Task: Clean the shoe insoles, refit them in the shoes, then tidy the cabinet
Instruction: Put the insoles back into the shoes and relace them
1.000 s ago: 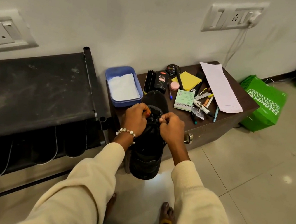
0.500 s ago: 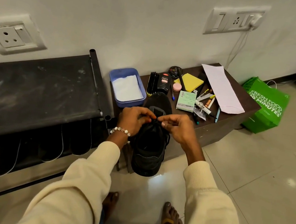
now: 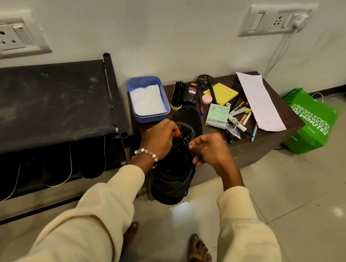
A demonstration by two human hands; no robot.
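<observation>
Low brown cabinet (image 3: 263, 143) against wall carries blue tray (image 3: 143, 81), shoe brush (image 3: 177, 96), black polish bottle (image 3: 192, 94), yellow sticky pad (image 3: 223, 92), green box (image 3: 218, 116), white envelope (image 3: 260, 101), scattered pens (image 3: 241, 116), black shoe's toe (image 3: 189, 117).

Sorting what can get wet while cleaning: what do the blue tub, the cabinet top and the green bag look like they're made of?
Blue tub: apparently moulded plastic, matte, with a rounded one-piece rim.
Cabinet top: probably wood-look laminate on board; dark brown, smooth, with crisp square edges.
Green bag: looks like soft non-woven or thin fabric, since it creases and slumps and carries printed white lettering; which one is unclear.
</observation>
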